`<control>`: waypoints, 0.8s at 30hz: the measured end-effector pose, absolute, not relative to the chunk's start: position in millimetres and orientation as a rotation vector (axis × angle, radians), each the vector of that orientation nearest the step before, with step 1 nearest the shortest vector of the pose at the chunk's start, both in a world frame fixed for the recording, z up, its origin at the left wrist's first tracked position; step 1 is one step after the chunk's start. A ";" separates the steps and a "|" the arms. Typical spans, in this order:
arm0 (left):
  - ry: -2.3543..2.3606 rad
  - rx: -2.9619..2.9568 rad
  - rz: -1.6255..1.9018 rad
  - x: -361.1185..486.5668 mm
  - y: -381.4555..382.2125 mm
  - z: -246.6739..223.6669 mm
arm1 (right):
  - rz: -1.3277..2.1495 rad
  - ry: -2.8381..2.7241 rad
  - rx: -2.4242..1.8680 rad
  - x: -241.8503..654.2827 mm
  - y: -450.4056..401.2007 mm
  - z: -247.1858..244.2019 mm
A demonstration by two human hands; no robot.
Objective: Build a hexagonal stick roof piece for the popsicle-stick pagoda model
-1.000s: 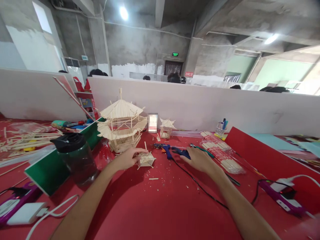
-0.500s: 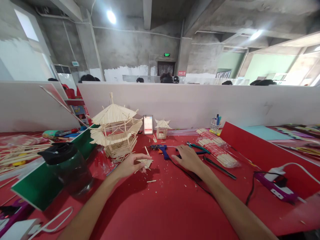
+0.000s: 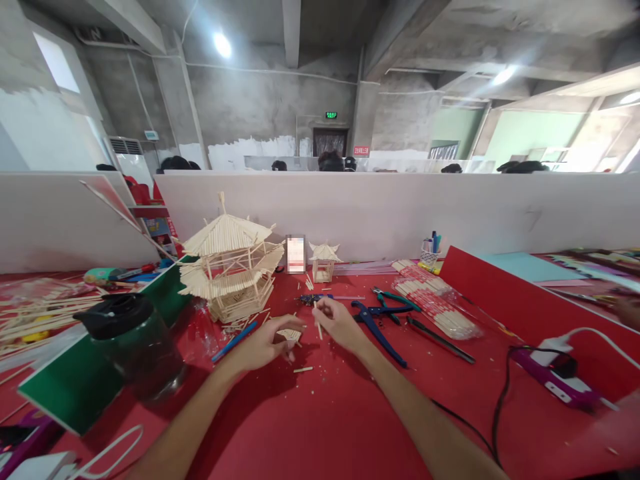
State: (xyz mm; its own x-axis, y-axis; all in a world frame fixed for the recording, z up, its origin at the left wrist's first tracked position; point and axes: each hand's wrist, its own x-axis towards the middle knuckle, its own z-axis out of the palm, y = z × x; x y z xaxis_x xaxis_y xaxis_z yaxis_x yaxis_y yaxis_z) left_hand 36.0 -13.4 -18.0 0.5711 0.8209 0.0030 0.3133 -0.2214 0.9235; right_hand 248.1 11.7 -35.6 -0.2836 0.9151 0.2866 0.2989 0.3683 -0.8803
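Observation:
My left hand [image 3: 273,343] is curled around a small panel of short wooden sticks [image 3: 290,335], fingers and thumb at its edges and partly covering it. Just right of it, my right hand [image 3: 337,323] pinches a short wooden stick [image 3: 319,323], which points down toward the table. Behind my right hand lies a blue glue gun [image 3: 310,299], largely covered. A loose stick piece [image 3: 303,369] rests on the red tabletop in front. At the left stands a large stick pavilion [image 3: 230,267], and a small stick pavilion [image 3: 324,261] stands farther back.
Right of my hands are blue-handled cutters [image 3: 377,327], green-handled pliers [image 3: 400,298], a black tool [image 3: 440,340] and bagged sticks [image 3: 435,300]. A dark bottle [image 3: 137,353] and blue pen [image 3: 234,342] are at left. A purple power strip [image 3: 555,380] sits at right, a phone [image 3: 295,255] behind.
My right hand has moved left from over the cutters to beside my left hand, and now pinches a short stick. The cutters are uncovered. My left hand stays almost in place.

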 end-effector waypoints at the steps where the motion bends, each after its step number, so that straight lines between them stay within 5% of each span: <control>1: 0.943 1.787 0.659 35.6 -12.8 -18.3 | 0.893 -1.827 -1.113 255.5 12.1 -34.9; 8: 0.987 1.690 0.844 33.4 -5.6 -20.2 | 0.495 -2.174 -1.318 274.9 4.6 -23.4; 15: 0.967 1.698 1.032 37.7 -2.8 -18.5 | 0.915 -1.961 -0.961 236.6 -9.4 -31.9; 24: 1.188 1.818 1.153 32.8 -2.0 -10.3 | 1.043 -1.718 -0.878 225.3 -6.9 -43.3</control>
State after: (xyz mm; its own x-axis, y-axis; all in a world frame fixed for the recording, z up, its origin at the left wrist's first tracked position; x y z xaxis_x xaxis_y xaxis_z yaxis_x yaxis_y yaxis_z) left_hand 32.8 -2.0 -10.3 0.1950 0.9303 0.3107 0.3388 -0.3611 0.8688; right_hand 225.3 -6.9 -43.3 -0.3290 0.8827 0.3355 0.1096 0.3886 -0.9149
